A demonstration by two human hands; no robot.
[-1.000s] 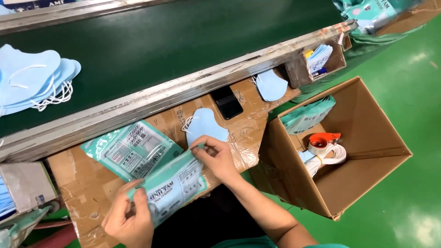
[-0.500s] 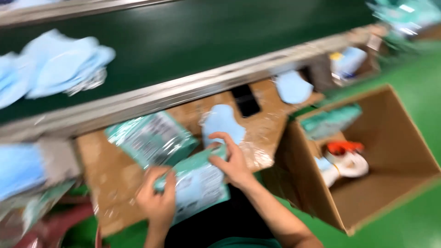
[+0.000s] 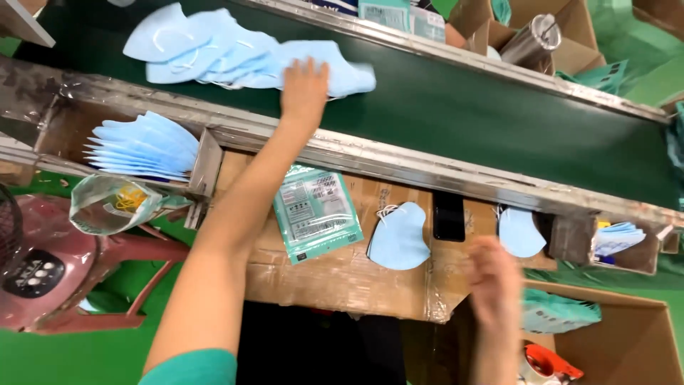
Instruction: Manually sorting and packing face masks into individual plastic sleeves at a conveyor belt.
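We see our left hand [image 3: 305, 89] stretched over the green belt [image 3: 456, 107], fingers spread flat on a pile of blue masks [image 3: 235, 50]; our right hand [image 3: 491, 285] is blurred above the cardboard surface [image 3: 335, 278], so we cannot tell its grip. One blue mask [image 3: 399, 237] lies beside a green packet [image 3: 315, 212] there.

Head view: we look steeply down from above, close; conveyor belt [image 3: 456, 107] far, cardboard worktop [image 3: 342, 278] near

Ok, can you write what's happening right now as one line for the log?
left hand: reaching onto blue masks on green belt | right hand: blurred, empty, over cardboard worktop | beside: packaged masks, loose mask
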